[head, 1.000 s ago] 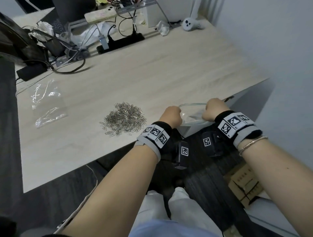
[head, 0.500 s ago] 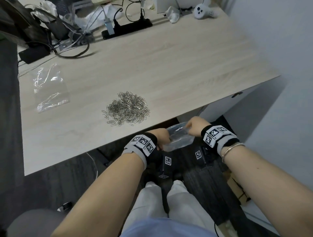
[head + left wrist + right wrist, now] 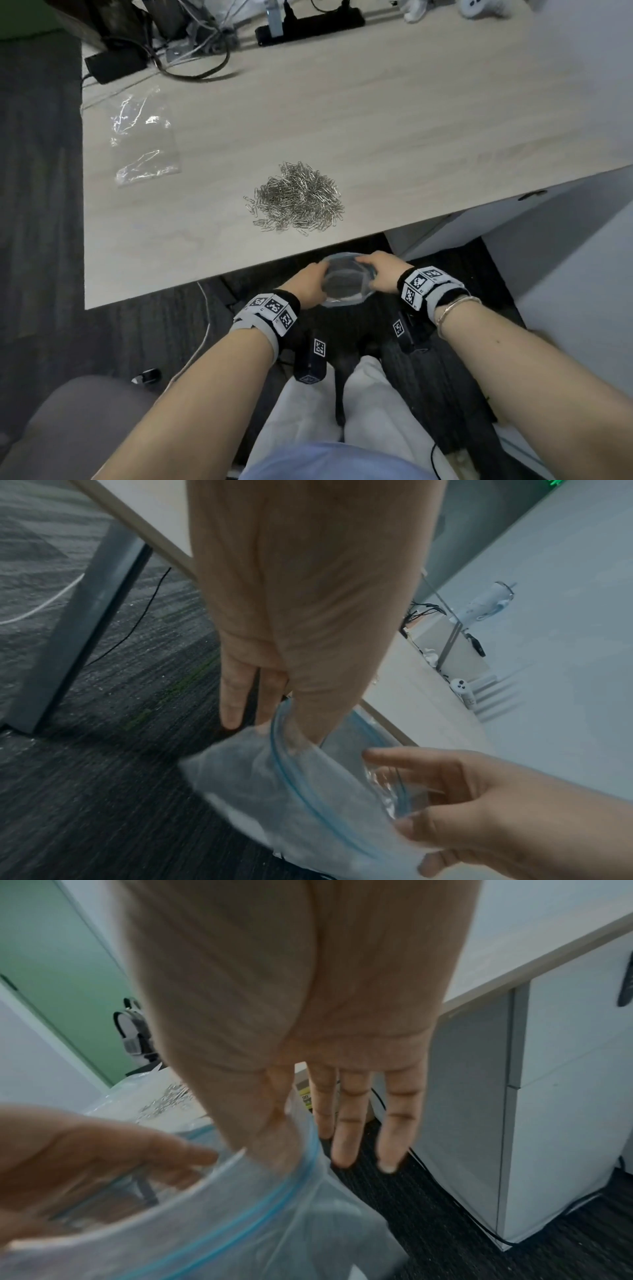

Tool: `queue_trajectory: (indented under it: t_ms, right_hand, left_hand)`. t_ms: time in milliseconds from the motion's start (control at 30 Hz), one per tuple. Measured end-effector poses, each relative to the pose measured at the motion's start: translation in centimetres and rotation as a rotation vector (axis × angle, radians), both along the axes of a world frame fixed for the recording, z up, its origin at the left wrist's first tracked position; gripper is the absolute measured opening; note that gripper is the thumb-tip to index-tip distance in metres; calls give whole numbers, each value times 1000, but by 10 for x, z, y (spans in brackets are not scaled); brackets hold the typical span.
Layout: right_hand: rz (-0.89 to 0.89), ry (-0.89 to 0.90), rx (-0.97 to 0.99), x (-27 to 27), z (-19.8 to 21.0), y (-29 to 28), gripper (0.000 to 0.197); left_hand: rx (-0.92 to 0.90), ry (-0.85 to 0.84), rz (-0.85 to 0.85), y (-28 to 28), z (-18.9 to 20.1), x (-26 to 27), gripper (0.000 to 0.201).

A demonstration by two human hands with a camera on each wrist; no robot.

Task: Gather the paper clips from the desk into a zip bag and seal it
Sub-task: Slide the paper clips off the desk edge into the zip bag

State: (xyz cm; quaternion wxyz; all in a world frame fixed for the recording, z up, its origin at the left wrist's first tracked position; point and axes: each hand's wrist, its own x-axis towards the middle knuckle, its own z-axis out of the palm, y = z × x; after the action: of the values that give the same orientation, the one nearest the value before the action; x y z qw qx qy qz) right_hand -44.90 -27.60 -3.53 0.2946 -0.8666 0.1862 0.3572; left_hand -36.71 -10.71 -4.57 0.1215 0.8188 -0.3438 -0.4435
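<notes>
Holding position below the surface's point(image 3: 376, 113) near edge, both hands were on one zip bag point(image 3: 344, 284) with its mouth spread wide into a rough oval.

Far left of the surface: a second clear plastic bag point(image 3: 144, 137) lay flat near the left edge, well apart from everything else. Back-left corner: tangled cables point(image 3: 191, 58) and a black power strip point(image 3: 308, 24) along the back edge.

Centre, near the front edge: paper clips point(image 3: 298, 198) sat in one loose silver pile, a few strays at its left and front fringe. Pile untouched by either hand.

Left hand point(image 3: 308, 282) pinched the bag's left rim, thumb inside the mouth by the blue zip track; two other fingers point(image 3: 232, 696) pointed straight down outside the bag.

Zip bag hung in the air between the hands, off the surface, over dark carpet point(image 3: 41, 205) and the person's lap.

Right hand point(image 3: 383, 274) pinched the right rim the same way, thumb inside, three fingers point(image 3: 349, 1123) extended outside.

Right of that: a white cabinet point(image 3: 479, 222) stood under the surface's front-right corner.
</notes>
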Motion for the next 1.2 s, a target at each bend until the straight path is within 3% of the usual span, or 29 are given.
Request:
queue_trajectory:
  t_ms: [67, 167, 300, 533, 667, 767, 867, 967, 1067, 1200]
  right_hand:
    - [-8, 32, -2, 4, -6, 9, 46]
    - [-16, 87, -62, 7, -10, 20, 27]
    - [-38, 155, -131, 10, -8, 25, 13]
    - [38, -186, -59, 17, -14, 22, 39]
    - [-27, -160, -1, 18, -18, 14, 41]
    - [-119, -263, -39, 21, -14, 6, 33]
    - [-205, -432, -18, 25, -9, 4, 23]
    - [-278, -573, -59, 33, -8, -3, 27]
    - [-198, -609, -93, 45, -10, -8, 47]
    - [4, -482, -141, 60, -20, -8, 67]
  left_hand:
    - [-71, 12, 16, 6, 1, -2, 61]
    - [-178, -40, 75, 11, 5, -3, 55]
    - [-56, -137, 33, 24, -6, -1, 48]
    - [-84, -154, 21, 35, -10, -1, 34]
    - [-261, -142, 320, 41, -7, 1, 24]
    - [-341, -185, 481, 39, -3, 2, 22]
    - [-241, -157, 474, 34, -5, 1, 26]
    - [-122, -113, 501, 30, -12, 0, 28]
    - [-100, -100, 532, 27, -19, 0, 29]
    - [-121, -83, 610, 23, -22, 2, 26]
